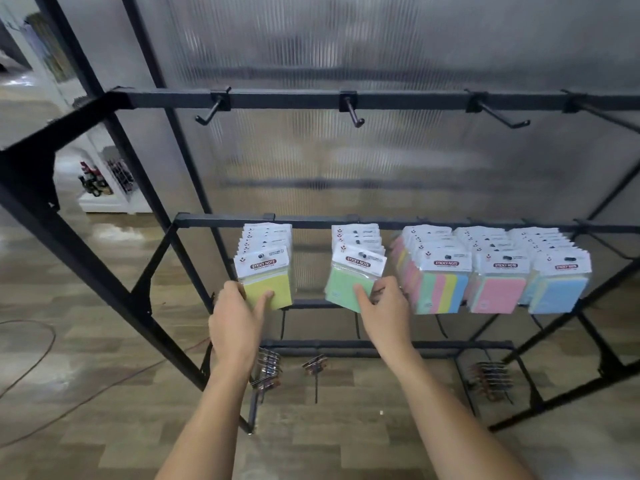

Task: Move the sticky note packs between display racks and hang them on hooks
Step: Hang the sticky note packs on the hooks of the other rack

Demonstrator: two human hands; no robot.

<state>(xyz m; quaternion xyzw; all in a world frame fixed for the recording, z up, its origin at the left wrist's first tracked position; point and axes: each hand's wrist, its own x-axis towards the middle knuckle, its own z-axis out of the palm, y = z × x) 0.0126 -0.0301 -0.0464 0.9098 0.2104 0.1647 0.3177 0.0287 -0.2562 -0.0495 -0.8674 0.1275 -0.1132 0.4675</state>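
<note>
Five rows of packs hang on the rack's (214, 221) middle bar. Left hand (235, 318) grips the front yellow pack (268, 284); right hand (384, 315) grips the front green pack (348, 284).

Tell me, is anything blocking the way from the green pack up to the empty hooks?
Nothing visible does. The right hand holds the green pack at the front of its row, and the space up to the empty hook on the top bar is open.
</note>
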